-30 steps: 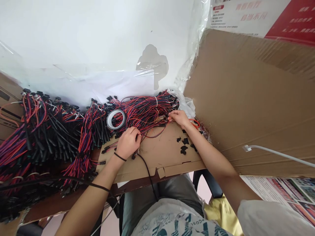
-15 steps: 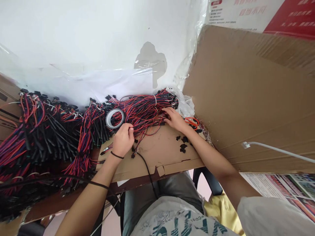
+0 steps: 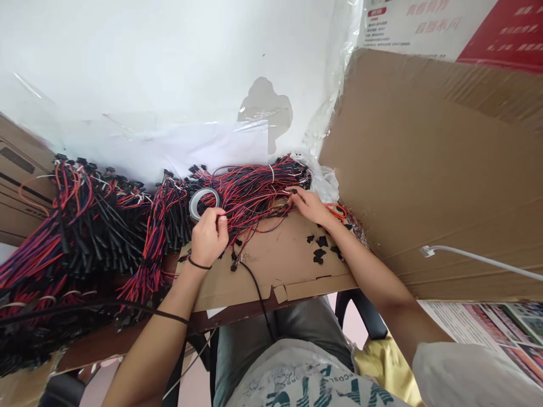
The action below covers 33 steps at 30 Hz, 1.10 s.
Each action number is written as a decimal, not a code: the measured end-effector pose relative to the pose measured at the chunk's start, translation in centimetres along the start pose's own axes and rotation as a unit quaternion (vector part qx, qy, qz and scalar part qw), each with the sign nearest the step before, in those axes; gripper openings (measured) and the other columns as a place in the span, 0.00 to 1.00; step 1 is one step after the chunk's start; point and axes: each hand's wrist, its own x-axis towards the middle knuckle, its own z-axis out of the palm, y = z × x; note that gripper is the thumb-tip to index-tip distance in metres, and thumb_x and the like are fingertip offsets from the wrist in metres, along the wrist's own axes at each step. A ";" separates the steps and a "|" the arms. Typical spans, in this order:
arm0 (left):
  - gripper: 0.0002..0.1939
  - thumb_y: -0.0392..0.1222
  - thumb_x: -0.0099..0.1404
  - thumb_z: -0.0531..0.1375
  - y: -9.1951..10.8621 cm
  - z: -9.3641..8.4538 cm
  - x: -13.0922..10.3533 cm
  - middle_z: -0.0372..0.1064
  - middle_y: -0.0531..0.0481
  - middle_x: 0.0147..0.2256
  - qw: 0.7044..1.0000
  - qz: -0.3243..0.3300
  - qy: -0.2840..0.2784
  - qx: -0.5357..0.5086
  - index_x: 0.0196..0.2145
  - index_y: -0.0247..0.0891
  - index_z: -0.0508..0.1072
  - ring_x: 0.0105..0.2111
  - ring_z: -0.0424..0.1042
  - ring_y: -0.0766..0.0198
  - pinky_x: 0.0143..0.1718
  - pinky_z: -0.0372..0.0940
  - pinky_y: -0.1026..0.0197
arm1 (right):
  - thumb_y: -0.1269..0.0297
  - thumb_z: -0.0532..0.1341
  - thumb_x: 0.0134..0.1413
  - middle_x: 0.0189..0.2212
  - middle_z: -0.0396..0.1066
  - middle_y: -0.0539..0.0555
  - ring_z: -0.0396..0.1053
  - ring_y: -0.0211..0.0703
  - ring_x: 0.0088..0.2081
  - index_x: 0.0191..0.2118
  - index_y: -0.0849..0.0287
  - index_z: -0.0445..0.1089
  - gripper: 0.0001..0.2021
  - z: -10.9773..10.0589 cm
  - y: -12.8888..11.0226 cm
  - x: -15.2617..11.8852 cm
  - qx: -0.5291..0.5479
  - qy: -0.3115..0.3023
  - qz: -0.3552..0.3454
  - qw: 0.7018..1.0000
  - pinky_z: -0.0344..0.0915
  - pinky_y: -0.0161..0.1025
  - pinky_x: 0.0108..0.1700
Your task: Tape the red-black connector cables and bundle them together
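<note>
A red-and-dark wire harness (image 3: 258,199) stretches between my two hands over the pile. My left hand (image 3: 210,234) is closed round one part of it, just below a roll of black tape (image 3: 204,203). At the right, my right hand (image 3: 309,206) pinches its other end, where a small black connector (image 3: 294,192) shows at the fingertips. Behind lies a thick bundle of similar wires (image 3: 250,180), bound with a white tie (image 3: 272,173). The cardboard sheet (image 3: 271,254) is under both hands.
Several wire bundles (image 3: 93,215) hang at the left. Black scraps (image 3: 319,256) and orange-handled scissors or a similar tool (image 3: 337,211) lie at the right. A tall cardboard panel (image 3: 424,169) stands on that side. One black cable (image 3: 257,288) drops over the front edge.
The harness now runs almost straight between my hands, lifted above the other wires. A connector has come into sight at my right fingertips. The whole view has shifted slightly.
</note>
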 end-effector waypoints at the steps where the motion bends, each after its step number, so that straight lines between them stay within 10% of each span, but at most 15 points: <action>1: 0.08 0.41 0.68 0.47 0.3 0.1 -0.1 0.69 0.46 0.35 1.000 0.015 -0.009 -0.009 0.37 0.39 0.64 0.38 0.70 0.60 0.42 0.65 0.59 | 0.53 0.47 0.62 0.34 0.73 0.54 0.65 0.38 0.28 0.50 0.58 0.66 0.20 -0.2 -0.1 0.0 0.090 -0.012 0.025 0.996 0.63 0.35 0.32; 7: 0.09 0.40 0.69 0.47 1.7 0.9 -0.8 0.69 0.46 0.36 0.990 0.103 -0.084 -0.051 0.38 0.38 0.65 0.39 0.70 0.61 0.43 0.65 0.60 | 0.35 0.48 0.54 0.28 0.74 0.56 0.70 0.40 0.23 0.47 0.60 0.68 0.33 -2.4 -0.8 -0.7 0.401 -0.183 0.151 0.885 0.64 0.33 0.19; 13: 0.06 0.39 0.66 0.52 1.6 1.8 -1.1 0.69 0.46 0.36 0.989 0.084 -0.109 -0.046 0.37 0.38 0.67 0.37 0.70 0.61 0.41 0.67 0.60 | 0.51 0.51 0.61 0.34 0.76 0.58 0.74 0.40 0.31 0.42 0.62 0.71 0.20 -2.5 0.1 -1.6 0.479 -0.148 0.187 0.845 0.68 0.32 0.23; 18: 0.07 0.39 0.65 0.53 1.9 1.8 -1.2 0.71 0.47 0.34 0.993 0.044 -0.101 -0.049 0.39 0.37 0.69 0.33 0.71 0.62 0.38 0.67 0.60 | 0.63 0.63 0.51 0.39 0.76 0.55 0.74 0.39 0.39 0.41 0.60 0.72 0.11 -1.3 0.3 -2.3 0.498 -0.129 0.141 0.846 0.73 0.33 0.35; 27: 0.10 0.43 0.63 0.55 2.4 0.9 -0.9 0.74 0.50 0.31 0.995 -0.044 -0.086 0.006 0.38 0.39 0.72 0.29 0.72 0.62 0.31 0.62 0.63 | 0.51 0.70 0.40 0.36 0.75 0.53 0.74 0.38 0.33 0.36 0.59 0.69 0.21 0.4 -0.6 -2.5 0.452 -0.054 0.114 0.883 0.71 0.30 0.26; 33: 0.16 0.51 0.64 0.54 2.4 0.1 -0.6 0.67 0.52 0.21 0.986 -0.058 -0.132 0.080 0.24 0.40 0.68 0.23 0.68 0.62 0.25 0.53 0.62 | 0.60 0.72 0.38 0.29 0.75 0.51 0.74 0.37 0.29 0.37 0.59 0.67 0.19 0.0 -0.8 -2.6 0.431 -0.029 0.160 0.888 0.75 0.36 0.34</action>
